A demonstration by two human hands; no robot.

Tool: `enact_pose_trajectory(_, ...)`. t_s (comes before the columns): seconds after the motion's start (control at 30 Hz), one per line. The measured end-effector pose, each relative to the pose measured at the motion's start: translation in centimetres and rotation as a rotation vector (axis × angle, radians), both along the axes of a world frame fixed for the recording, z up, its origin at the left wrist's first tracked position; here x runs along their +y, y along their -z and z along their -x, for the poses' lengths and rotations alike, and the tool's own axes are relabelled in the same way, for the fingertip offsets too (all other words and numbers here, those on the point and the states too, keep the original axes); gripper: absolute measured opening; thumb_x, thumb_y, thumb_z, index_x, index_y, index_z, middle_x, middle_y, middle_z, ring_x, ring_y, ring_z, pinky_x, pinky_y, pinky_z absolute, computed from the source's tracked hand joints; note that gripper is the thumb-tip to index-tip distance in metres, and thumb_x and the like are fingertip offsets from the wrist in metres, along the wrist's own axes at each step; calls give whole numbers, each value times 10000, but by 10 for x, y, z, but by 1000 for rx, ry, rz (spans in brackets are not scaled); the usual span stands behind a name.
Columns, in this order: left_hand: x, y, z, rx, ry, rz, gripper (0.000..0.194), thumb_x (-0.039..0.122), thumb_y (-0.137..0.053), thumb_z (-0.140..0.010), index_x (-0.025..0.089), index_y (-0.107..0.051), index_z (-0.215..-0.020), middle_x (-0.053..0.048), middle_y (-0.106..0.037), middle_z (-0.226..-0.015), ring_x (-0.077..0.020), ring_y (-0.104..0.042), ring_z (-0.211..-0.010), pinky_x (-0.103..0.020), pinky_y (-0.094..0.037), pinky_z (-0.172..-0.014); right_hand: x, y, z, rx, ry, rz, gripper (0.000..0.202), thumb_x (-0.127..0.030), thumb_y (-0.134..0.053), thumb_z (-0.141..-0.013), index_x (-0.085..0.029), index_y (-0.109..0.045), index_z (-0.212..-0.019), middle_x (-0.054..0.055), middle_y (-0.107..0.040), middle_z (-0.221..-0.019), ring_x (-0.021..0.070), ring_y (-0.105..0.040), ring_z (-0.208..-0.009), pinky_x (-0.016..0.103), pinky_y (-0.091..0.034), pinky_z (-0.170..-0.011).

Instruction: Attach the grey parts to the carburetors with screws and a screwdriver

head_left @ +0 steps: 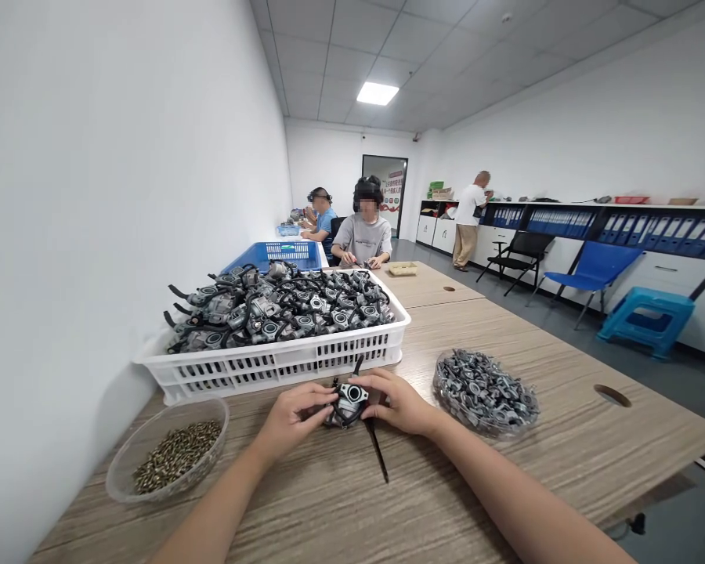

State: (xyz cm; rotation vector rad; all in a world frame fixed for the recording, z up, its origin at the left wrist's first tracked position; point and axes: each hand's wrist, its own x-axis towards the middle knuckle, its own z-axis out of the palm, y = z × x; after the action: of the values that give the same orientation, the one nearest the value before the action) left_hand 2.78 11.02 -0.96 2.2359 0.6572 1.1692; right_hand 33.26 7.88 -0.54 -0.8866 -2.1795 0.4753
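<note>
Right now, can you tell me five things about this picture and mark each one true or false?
1. The left hand and right hand both touch one metal part. True.
2. The white basket is full of apples. False: that basket is heaped with parts.
3. The left bowl holds little screws. True.
4. The blue chair is left of the table. False: that chair is on the right.
5. The right bowl holds grey pieces. True.

On the counter, a part is held before the crate, between the left-edge screw bowl and the bracket bowl rightward.
</note>
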Motion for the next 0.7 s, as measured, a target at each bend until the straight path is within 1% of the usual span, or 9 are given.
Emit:
enact_pose_trajectory(0.07, 0, 1, -1, -25, -12, 36, 220, 379, -790, -1011, 290, -903, -1178, -115, -855, -1125, -253, -825, -978, -341, -680, -797, 0, 1, 1, -4, -13, -8, 637, -368, -882, -989, -404, -655, -1583, 65, -719, -1292, 246, -728, -1169, 405, -597, -1069)
enact_pose_trajectory(0.17, -2, 2, -3, -44, -47, 102, 237, 429, -816, -996, 268, -893, -1153, -122, -849, -1120, -258, -818, -955, -319, -669, -713, -1, 2, 2, -4, -1, -19, 622, -389, -886, -982, -410, -680, -1568, 59, -707, -1223, 245, -727, -1122, 397, -604, -1041)
enact_pose_trajectory(0.27, -5, 0, -5, -43, -51, 77, 247, 443, -806, -996, 255, -893, -1130, -140, -847, -1145, -271, -810, -982, -327, -662, -696, -2, 3, 4, -1, 21, -18, 605, -411, -879, -986, -422, -688, -1559, 53, -704, -1188, 244, -728, -1079, 399, -612, -1012)
enact_pose_trajectory(0.4, -8, -4, -5, -26, -39, 30, 207, 418, -797, -997, 253, -893, -1077, -154, -833, -1221, -254, -800, -928, -336, -654, -674, -2, 5, 6, 16, 44, -18, 582, -416, -885, -981, -428, -705, -1533, 44, -714, -1173, 240, -729, -1051, 396, -618, -981)
enact_pose_trajectory(0.53, -9, -3, -6, -47, -44, 57, 173, 402, -810, -981, 256, -889, -1032, -151, -835, -1218, -270, -808, -975, -344, -650, -694, -3, 7, 8, 37, 70, -35, 576, -405, -907, -960, -415, -729, -1507, 33, -694, -1108, 233, -718, -1008, 390, -621, -958)
enact_pose_trajectory(0.6, -9, -3, -7, -46, -43, 82, 173, 402, -822, -968, 256, -889, -1029, -150, -838, -1234, -267, -810, -966, -341, -640, -689, -3, 7, 9, 55, 81, -49, 584, -411, -934, -931, -401, -749, -1485, 34, -672, -1105, 238, -708, -1022, 398, -625, -967)
enact_pose_trajectory(0.7, -9, -2, -9, -42, -48, 121, 173, 405, -838, -949, 250, -882, -1011, -153, -836, -1303, -265, -815, -969, -335, -625, -689, -4, 7, 10, 91, 91, -69, 603, -417, -974, -882, -393, -774, -1450, 53, -649, -1184, 261, -691, -1120, 434, -626, -1024)
